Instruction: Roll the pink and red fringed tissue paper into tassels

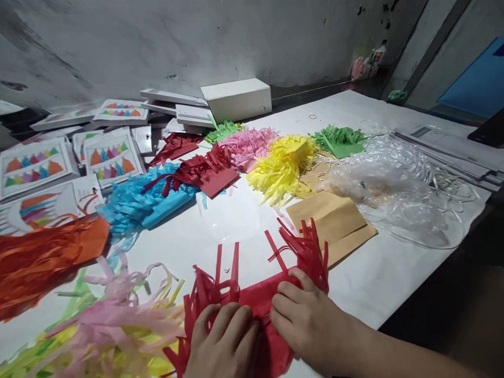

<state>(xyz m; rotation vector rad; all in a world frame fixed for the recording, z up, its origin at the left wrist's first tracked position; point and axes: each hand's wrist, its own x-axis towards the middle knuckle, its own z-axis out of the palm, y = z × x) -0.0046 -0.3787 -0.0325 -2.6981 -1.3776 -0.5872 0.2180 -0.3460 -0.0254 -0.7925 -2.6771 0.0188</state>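
Observation:
A red fringed tissue-paper tassel [252,289] lies on the white-covered table in front of me, its cut strips fanning out at the left and right. My left hand [224,338] rests on its left part with fingers curled onto the paper. On the other side, my right hand [297,312] grips the tissue near the middle, fingers bent and close together. Both thumbs are mostly hidden. Beside my left hand is a loose heap of pink and yellow tissue tassels [114,331]. A brown paper envelope [334,223] lies beyond my right hand.
Orange [79,241], blue [137,199], dark red [216,176], pink [252,144], yellow [283,168] and green tassels [340,140] lie across the table. Clear plastic bags [394,194] sit right; printed packets [114,157] and a white box [238,100] stand by the wall.

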